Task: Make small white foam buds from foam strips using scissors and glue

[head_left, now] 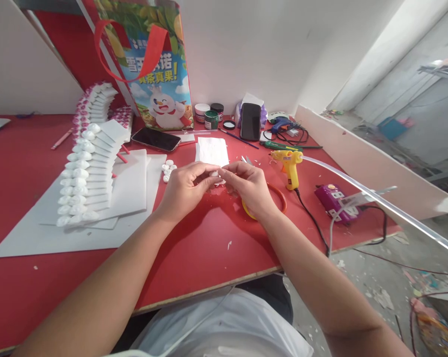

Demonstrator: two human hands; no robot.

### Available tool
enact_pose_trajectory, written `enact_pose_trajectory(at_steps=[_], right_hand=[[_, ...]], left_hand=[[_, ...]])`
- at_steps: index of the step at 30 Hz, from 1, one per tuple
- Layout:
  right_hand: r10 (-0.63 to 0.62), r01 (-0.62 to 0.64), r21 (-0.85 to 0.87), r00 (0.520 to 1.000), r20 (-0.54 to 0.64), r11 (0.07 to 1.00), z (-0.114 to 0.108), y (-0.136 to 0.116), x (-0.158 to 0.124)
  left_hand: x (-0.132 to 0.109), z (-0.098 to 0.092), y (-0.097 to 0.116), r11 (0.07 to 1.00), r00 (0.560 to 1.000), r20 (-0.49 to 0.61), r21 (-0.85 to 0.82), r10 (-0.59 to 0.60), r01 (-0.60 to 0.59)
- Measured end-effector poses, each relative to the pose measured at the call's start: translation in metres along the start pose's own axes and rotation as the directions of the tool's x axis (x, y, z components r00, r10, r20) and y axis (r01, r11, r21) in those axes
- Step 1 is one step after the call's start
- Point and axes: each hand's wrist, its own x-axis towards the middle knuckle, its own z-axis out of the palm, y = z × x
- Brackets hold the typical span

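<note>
In the middle of the red table, my left hand (pixel 186 186) is closed, thumb and forefinger pinching a small white piece (pixel 215 173). My right hand (pixel 248 182) meets it from the other side, its fingers also pinched at the piece. The fingers hide most of it, so its exact form cannot be made out. Just left of my left hand lie several small white rosettes (pixel 167 169). A stack of thin white sheets (pixel 212 150) sits right behind my hands. Metal blade tips (pixel 247 160) show beyond my right hand, and an orange and yellow ring (pixel 282 197) lies partly under it.
At left, a curved row of white flower-like pieces (pixel 83 171) rests on white foam boards (pixel 129 186). A yellow glue gun (pixel 288 166) with a long clear tube stands at right, near a purple power strip (pixel 337 202). Phones (pixel 157 139), paint jars (pixel 211 120) and a bag (pixel 160 74) line the back.
</note>
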Motion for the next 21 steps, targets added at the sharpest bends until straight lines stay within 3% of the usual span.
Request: enact_pose_trajectory(at_steps=[4,10,13,15,17,19,21], right_hand=[[-0.029,0.026,-0.061,0.998,-0.062,0.998,-0.001,-0.002,-0.001],[-0.038,0.033,-0.100,0.998,-0.050,0.994,-0.001,0.000,0.001],[-0.128,0.101,-0.283,0.989,-0.079,0.954,-0.008,-0.008,-0.001],[-0.251,0.143,-0.546,0.960,-0.127,0.825,-0.020,-0.021,-0.009],[-0.270,0.066,-0.835,0.958,-0.101,0.546,-0.035,-0.035,-0.022],[-0.216,-0.107,-0.961,0.962,-0.165,0.255,-0.052,-0.046,-0.036],[-0.219,-0.211,-0.976,0.951,-0.217,0.053,-0.068,-0.050,-0.047]], left_hand=[[0.001,0.002,0.000,0.980,0.994,0.024,-0.164,-0.110,0.113],[0.003,0.001,-0.001,0.908,0.961,0.186,-0.330,-0.204,0.256],[0.003,0.001,-0.004,0.893,0.957,0.185,-0.354,-0.223,0.277],[0.003,0.001,-0.006,0.887,0.956,0.156,-0.359,-0.249,0.290],[0.003,0.001,-0.007,0.883,0.956,0.133,-0.367,-0.262,0.293],[0.002,0.000,-0.008,0.882,0.959,0.122,-0.376,-0.256,0.284],[0.002,0.000,-0.007,0.882,0.960,0.118,-0.377,-0.255,0.281]])
